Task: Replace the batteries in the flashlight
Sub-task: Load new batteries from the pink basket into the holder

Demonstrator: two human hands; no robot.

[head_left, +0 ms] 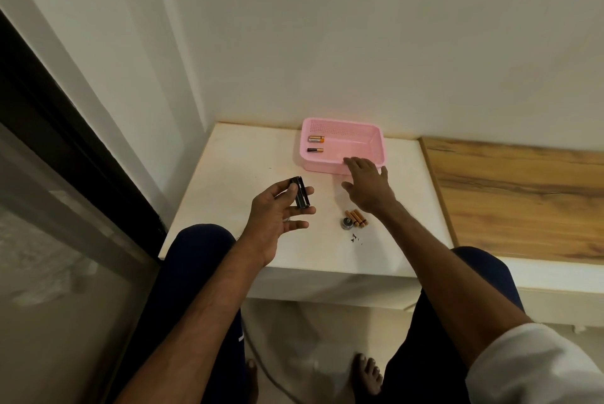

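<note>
Overhead view of a small white table [228, 175] tucked into a corner, knees and bare feet below. Far left, a dark window frame [65, 129], cut off by the picture edge. Left of centre, left hand [277, 214] raised above the table, thumb and fingers curled round a short black flashlight body [300, 192]; lower end hidden against the fingers, details hard to make out. Further back, against the wall, a pink tray [376, 145] holding two batteries [316, 139], side by side at its left end. Nearer, on the table, a small round dark cap [347, 223] just beside three orange batteries [357, 218] lying in a row; tiny dark flecks [355, 238] close by, too small to identify. Right hand [367, 186] outstretched, fingers straight and spread, gripping nothing, fingertips over the tray's near rim; touching or not, impossible to tell. Far right, a wooden surface [523, 194], cut off
</note>
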